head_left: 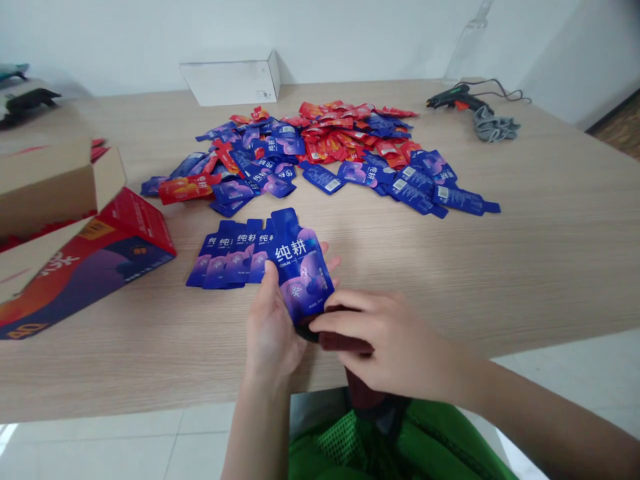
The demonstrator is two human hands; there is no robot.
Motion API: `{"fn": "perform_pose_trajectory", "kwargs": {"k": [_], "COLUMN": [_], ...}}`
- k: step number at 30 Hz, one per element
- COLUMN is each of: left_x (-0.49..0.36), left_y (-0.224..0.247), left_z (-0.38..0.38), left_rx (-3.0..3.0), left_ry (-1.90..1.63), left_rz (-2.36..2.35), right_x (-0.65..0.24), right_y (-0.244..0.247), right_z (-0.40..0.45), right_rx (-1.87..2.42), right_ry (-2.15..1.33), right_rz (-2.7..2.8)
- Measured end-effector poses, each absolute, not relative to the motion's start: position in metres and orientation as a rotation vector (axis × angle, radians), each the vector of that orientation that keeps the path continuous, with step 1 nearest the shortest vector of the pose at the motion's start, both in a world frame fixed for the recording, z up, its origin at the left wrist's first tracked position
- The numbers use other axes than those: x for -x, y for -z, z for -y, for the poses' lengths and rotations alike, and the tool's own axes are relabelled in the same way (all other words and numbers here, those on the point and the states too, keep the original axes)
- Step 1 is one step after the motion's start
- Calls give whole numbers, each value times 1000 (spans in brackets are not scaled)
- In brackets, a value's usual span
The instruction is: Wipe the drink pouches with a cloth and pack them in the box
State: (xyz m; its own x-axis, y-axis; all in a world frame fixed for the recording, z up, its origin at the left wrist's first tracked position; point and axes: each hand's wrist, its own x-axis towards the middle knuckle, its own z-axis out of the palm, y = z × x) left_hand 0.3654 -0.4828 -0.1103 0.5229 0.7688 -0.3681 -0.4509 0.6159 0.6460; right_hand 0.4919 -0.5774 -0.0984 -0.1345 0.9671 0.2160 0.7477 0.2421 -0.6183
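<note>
A blue pouch (301, 267) with purple fruit pictures and white characters lies face up in my left hand (275, 327). The left thumb presses its near left edge, and fingertips show beyond its right side. My right hand (380, 333) is curled at the pouch's lower right corner, its fingertips at the bottom edge. Something dark maroon shows beneath the right fingers; I cannot make out what it is. Just left of the held pouch, an overlapping row of matching blue pouches (227, 257) lies face up on the table.
Behind my hands spreads a heap of blue and red pouches (330, 143). An open red-and-blue carton (125, 233) stands at the left, with red things inside. Farther back are a white box (233, 83), a glue gun (460, 99) with its cord and a grey cloth (495, 125).
</note>
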Motion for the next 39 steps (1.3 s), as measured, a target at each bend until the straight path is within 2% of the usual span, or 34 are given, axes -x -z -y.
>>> {"fn": "perform_pose_trajectory", "kwargs": {"k": [4,8,13,16,22,28,34,39], "left_x": [-373,-379,-372,-370,-380,-375,-367,-363], "left_y": [107,106,109,107,101,104,105,108], "left_z": [488,489,481,480,488,488,489,493], "left_rx": [-467,-446,-498,-511,-464,-422,-442,-669], "left_ry": [-819,-830,-828,-804,-828,-747,-743,-948], "left_rz": [-687,-637,-674,-673,-698,-657,-755,-732], "right_x": [-512,-508,-488,-493,-511,-501,-504,-519], "right_y": [71,77,105,98,69,96,106,86], "right_z": [562,546,568,579,552,557,587,583], "right_rx": [1649,1730,1646,1604,1687,1803,1806,1689], "right_ry": [-208,14,-219,-358,-148,-30,-402,-605], "right_rz": [1732,1838,2072,1997,1736,1891,1989,1604]}}
